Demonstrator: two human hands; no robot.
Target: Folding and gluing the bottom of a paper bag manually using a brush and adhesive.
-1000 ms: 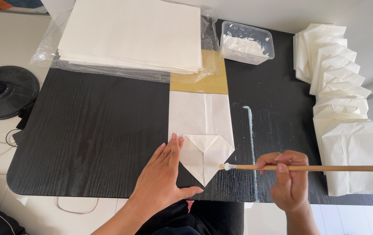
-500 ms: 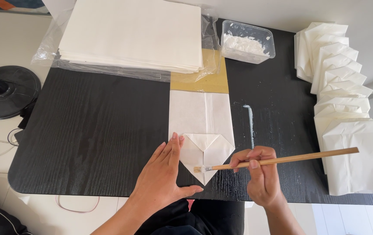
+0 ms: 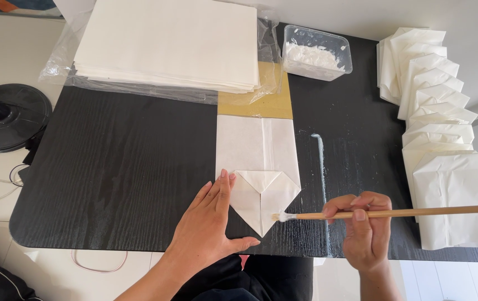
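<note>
A white paper bag lies flat on the black table, its near end folded into a point. My left hand presses flat on the left side of that folded end. My right hand grips a long wooden stick brush. The brush's white, paste-laden tip touches the right edge of the folded point.
A clear plastic tub of white paste stands at the back. A stack of white sheets in plastic wrap lies at the back left. Several finished folded bags overlap along the right. A white paste streak marks the table. A black round stand base sits on the floor.
My right hand swung the brush in over the folded point, then drew it back to the right edge. The left hand has stayed pressed on the bag.
</note>
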